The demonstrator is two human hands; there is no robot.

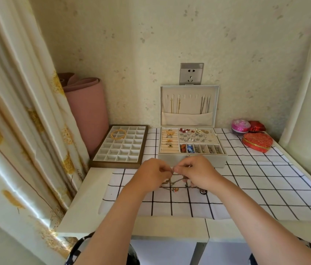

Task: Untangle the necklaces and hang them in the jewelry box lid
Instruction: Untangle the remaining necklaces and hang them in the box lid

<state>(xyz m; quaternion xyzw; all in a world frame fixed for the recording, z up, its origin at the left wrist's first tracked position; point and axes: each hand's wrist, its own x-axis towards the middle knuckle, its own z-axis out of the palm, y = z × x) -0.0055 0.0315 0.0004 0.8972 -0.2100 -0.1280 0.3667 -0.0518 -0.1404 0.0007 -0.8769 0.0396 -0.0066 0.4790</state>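
Observation:
A knot of tangled necklaces (175, 183) with small charms hangs just above the checked cloth, held between both hands. My left hand (151, 174) pinches the chains on the left, my right hand (196, 172) pinches them on the right, fingertips nearly touching. Behind them stands the beige jewelry box (192, 157), its tray full of rings, earrings and beads. Its upright lid (189, 119) leans on the wall; gold chains (175, 106) hang from hooks on the left and silver chains (205, 105) on the right, with bare hooks in the middle.
A compartment tray (120, 148) holding gold bangles sits left of the box. A red heart-shaped box (257, 141), a pink round box (240, 126) and a small red box (256, 127) stand at the back right. A pink rolled mat (87, 104) and curtain (17, 111) are at the left.

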